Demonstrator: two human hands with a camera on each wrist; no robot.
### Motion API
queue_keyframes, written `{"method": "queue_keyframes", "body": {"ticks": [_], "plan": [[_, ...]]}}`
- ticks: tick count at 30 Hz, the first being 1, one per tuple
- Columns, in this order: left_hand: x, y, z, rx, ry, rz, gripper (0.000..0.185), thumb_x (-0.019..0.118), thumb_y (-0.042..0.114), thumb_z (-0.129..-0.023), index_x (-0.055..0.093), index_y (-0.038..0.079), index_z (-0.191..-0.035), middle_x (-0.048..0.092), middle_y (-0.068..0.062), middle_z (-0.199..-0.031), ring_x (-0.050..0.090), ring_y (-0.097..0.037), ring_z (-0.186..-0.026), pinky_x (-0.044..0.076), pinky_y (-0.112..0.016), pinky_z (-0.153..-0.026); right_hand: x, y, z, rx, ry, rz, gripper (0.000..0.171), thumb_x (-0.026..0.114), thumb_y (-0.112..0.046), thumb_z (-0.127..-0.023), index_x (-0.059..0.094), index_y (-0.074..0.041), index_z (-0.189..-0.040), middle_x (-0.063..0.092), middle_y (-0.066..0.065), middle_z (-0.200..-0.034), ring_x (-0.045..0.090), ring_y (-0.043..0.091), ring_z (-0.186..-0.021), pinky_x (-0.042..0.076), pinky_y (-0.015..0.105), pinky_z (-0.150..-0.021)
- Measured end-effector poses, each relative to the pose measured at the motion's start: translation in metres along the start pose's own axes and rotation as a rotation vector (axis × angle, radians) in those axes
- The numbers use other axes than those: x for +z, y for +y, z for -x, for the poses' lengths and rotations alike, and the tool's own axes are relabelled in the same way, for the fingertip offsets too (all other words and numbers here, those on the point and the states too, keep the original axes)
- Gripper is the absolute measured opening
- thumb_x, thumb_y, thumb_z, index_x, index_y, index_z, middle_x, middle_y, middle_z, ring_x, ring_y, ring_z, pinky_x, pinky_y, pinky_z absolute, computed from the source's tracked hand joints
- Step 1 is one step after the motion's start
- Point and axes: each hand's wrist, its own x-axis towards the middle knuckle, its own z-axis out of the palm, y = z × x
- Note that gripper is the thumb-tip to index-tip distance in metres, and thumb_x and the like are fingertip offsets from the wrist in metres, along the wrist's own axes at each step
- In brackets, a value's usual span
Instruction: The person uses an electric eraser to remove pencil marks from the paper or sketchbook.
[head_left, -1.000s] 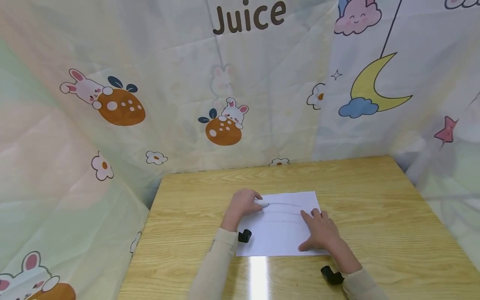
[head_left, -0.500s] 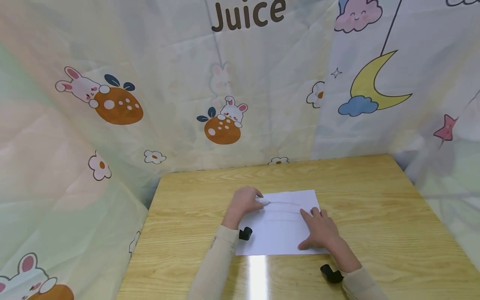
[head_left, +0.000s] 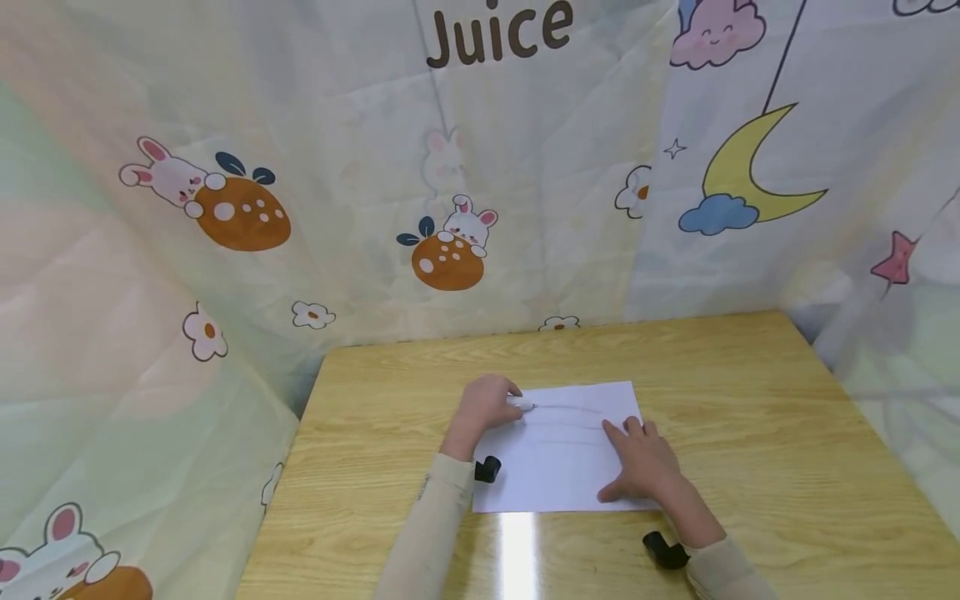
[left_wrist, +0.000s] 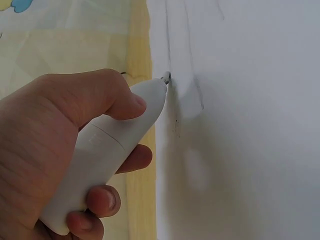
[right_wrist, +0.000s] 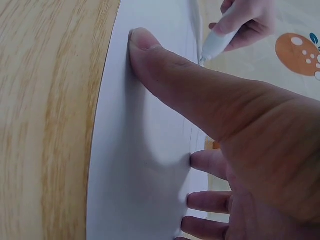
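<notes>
A thick white electric eraser point(left_wrist: 100, 150) is gripped by my left hand point(head_left: 483, 406), thumb on top and fingers curled beneath. Its small tip touches the upper left part of a white sheet of paper point(head_left: 551, 483), at the end of a thin grey line. Several faint, roughly parallel lines point(head_left: 570, 427) cross the sheet, and a few dark specks lie near the tip in the left wrist view. My right hand point(head_left: 645, 462) rests spread on the sheet's right side, thumb and fingertips pressing the paper. It holds nothing.
The paper lies on a light wooden table point(head_left: 375, 467). A printed fabric curtain point(head_left: 525, 192) hangs behind and at both sides. Black wrist devices point(head_left: 664, 552) sit by both sleeves. A bright reflection crosses the table's front.
My left hand has shifted very slightly left with the electric eraser, its tip still at the top line. The right hand and the paper keep their places.
</notes>
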Motion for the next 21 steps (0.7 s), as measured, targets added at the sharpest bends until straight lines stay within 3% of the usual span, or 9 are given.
{"method": "queue_keyframes", "body": {"ticks": [5, 11, 17, 21], "plan": [[0.0016, 0.004, 0.0002, 0.03, -0.001, 0.026, 0.026, 0.073, 0.033, -0.078, 0.078, 0.025, -0.103, 0.071, 0.009, -0.101, 0.055, -0.007, -0.072, 0.044, -0.025, -0.058, 0.0006, 0.0005, 0.0018, 0.003, 0.021, -0.002, 0.115, 0.09, -0.057, -0.05, 0.047, -0.002, -0.142, 0.046, 0.024, -0.124, 0.043, 0.041, -0.103, 0.044, 0.051, -0.074], [0.005, 0.0032, 0.0011, -0.009, 0.014, 0.025, 0.026, 0.074, 0.032, -0.077, 0.078, 0.026, -0.102, 0.07, 0.009, -0.101, 0.054, -0.007, -0.073, 0.043, -0.024, -0.056, 0.0029, 0.001, 0.0023, -0.001, 0.019, -0.001, 0.115, 0.09, -0.058, -0.05, 0.048, -0.002, -0.141, 0.046, 0.024, -0.123, 0.043, 0.04, -0.102, 0.044, 0.051, -0.073], [0.0066, 0.0044, 0.0012, 0.013, -0.012, 0.035, 0.028, 0.072, 0.033, -0.078, 0.077, 0.025, -0.104, 0.07, 0.008, -0.098, 0.051, -0.008, -0.065, 0.04, -0.024, -0.052, 0.0039, 0.0021, 0.0021, -0.002, 0.031, 0.002, 0.115, 0.09, -0.057, -0.05, 0.048, -0.001, -0.141, 0.046, 0.024, -0.123, 0.043, 0.04, -0.103, 0.044, 0.05, -0.074], [0.0062, 0.0044, 0.0005, -0.009, 0.012, 0.023, 0.029, 0.072, 0.032, -0.077, 0.077, 0.025, -0.105, 0.07, 0.008, -0.097, 0.05, -0.008, -0.063, 0.039, -0.024, -0.051, 0.0036, 0.0035, 0.0027, -0.001, 0.035, -0.001, 0.114, 0.09, -0.057, -0.051, 0.048, -0.002, -0.141, 0.046, 0.025, -0.125, 0.043, 0.042, -0.105, 0.045, 0.053, -0.075]]}}
